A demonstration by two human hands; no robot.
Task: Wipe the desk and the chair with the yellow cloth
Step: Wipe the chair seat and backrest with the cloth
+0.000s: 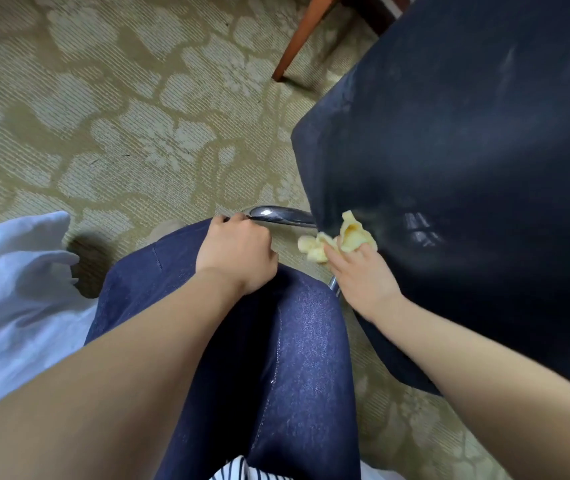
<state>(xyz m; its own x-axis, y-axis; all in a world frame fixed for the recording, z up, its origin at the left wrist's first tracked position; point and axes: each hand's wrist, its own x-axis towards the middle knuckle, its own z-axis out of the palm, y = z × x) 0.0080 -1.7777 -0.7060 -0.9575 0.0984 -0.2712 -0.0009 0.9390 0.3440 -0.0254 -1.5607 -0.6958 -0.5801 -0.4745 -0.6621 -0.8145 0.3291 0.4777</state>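
The chair's dark navy fabric (467, 161) fills the right side of the head view. My right hand (363, 278) grips the crumpled yellow cloth (344, 237) and holds it against the lower left edge of the fabric. A chrome leg of the chair (276, 214) sticks out to the left below that edge. My left hand (238, 254) has its fingers curled, and its fingertips touch the end of the chrome leg. The desk's top is out of view.
A patterned olive and beige carpet (120, 116) covers the floor. A wooden furniture leg (302, 39) stands at the top centre. White fabric (9, 289) lies at the left. My knee in dark jeans (276, 358) is bent below both hands.
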